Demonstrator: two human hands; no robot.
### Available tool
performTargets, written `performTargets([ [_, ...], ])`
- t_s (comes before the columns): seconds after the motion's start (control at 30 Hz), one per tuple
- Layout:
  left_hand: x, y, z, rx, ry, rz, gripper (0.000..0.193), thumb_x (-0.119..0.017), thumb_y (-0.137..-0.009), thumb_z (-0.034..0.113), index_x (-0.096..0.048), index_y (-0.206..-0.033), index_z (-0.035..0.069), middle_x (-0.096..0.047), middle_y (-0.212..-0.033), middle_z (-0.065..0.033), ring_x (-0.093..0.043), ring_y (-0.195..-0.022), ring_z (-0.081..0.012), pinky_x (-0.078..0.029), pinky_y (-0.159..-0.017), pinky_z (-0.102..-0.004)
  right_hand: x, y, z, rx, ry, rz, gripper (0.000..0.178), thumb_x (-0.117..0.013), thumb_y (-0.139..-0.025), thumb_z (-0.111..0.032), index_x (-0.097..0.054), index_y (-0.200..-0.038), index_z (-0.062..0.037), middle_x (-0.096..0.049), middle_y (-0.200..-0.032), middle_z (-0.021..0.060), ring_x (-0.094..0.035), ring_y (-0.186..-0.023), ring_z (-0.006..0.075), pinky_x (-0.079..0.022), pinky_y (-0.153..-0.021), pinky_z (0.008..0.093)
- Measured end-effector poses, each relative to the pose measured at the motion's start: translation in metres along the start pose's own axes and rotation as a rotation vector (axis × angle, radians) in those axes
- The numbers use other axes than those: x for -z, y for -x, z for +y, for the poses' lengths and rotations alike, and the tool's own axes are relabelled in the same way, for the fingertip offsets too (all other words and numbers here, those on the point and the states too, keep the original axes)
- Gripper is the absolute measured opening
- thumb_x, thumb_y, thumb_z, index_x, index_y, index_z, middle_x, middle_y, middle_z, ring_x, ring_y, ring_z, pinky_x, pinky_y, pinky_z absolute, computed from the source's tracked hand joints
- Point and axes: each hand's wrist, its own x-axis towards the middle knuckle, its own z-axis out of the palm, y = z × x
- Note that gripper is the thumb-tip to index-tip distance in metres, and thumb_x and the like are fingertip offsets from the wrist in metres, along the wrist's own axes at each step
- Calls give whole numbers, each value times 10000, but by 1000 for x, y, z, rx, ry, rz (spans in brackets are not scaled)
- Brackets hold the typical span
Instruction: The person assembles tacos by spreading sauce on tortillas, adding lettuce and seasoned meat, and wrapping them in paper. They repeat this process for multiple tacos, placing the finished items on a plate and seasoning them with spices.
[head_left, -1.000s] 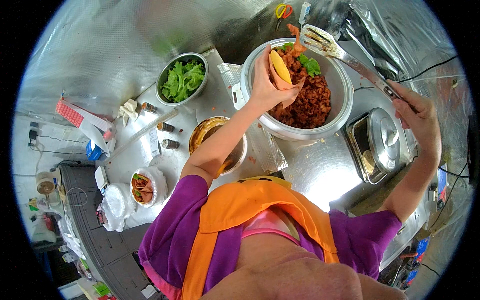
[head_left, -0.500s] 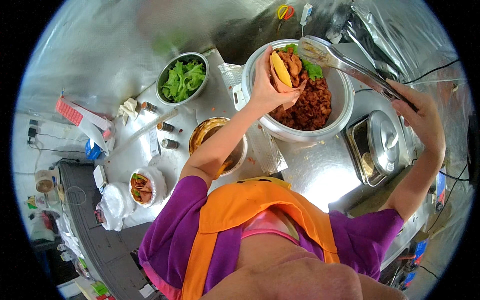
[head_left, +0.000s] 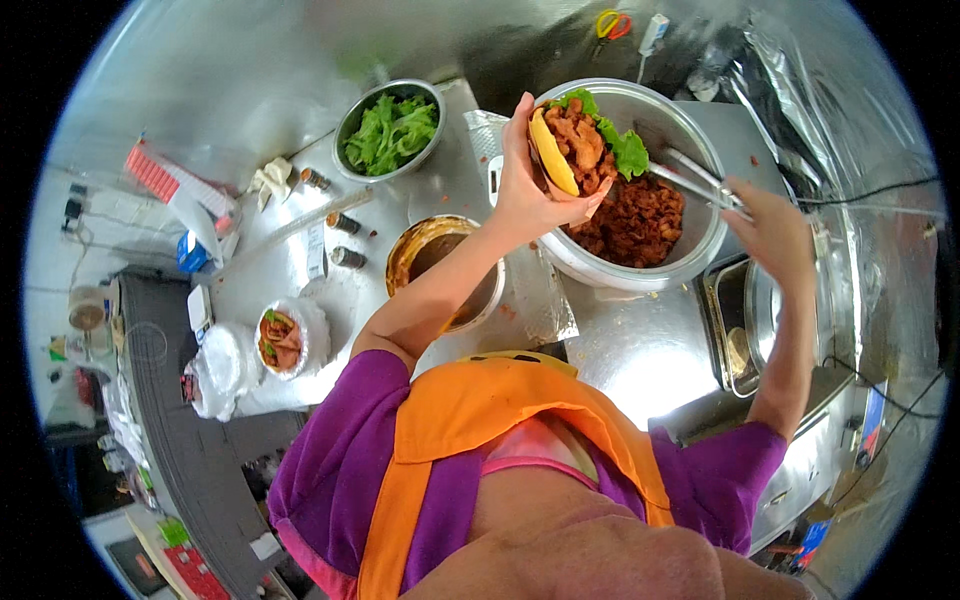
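Note:
My left hand (head_left: 528,200) is closed around a filled wrap (head_left: 577,140), held tilted over the left side of a large pale pot (head_left: 706,240). The wrap's open top shows browned meat pieces, a curved yellow slice (head_left: 551,152) and green lettuce (head_left: 628,153) sticking out on the right. My right hand (head_left: 772,232) grips metal tongs (head_left: 692,182) at the pot's right side. Their tips reach down into the pot, beside the heap of dark red-brown chopped meat (head_left: 645,222). Exactly what lies between the tips is too unclear to tell.
A steel bowl (head_left: 437,150) of lettuce stands left of the pot. Nearer is a sauce-smeared tub (head_left: 495,292) under my left forearm. Small jars (head_left: 347,258) and a wrap in a white-lined holder (head_left: 318,342) sit further left. A lidded metal tray (head_left: 717,335) is at right.
The tongs have swung from above the wrap down into the pot's right side, with my right hand moving left. The wrap stays in my left hand; more meat shows in its top.

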Motion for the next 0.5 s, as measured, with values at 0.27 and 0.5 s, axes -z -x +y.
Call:
performTargets([
  [0.27, 44, 59, 23, -9, -213, 229, 1212, -842, -633, 1, -14, -1514, 87, -335, -1417, -143, -441, -1287, -253, -435, -1048, -395, -32, -49, -101, 426, -358, 69, 696, -744, -805, -318, -467, -1391, -65, -657, -1120, 189, -651, -1008, 331, -521, -844, 424],
  [0.5, 94, 91, 39, -209, -702, 415, 1253, -921, -592, 237, -93, -1498, -15, -256, -1395, -176, -310, -1323, -311, -306, -1106, -408, -21, -42, -277, 526, -346, -65, 827, -790, -716, -360, -438, -1377, -11, -640, -1109, 218, -640, -956, 386, -511, -810, 416],
])
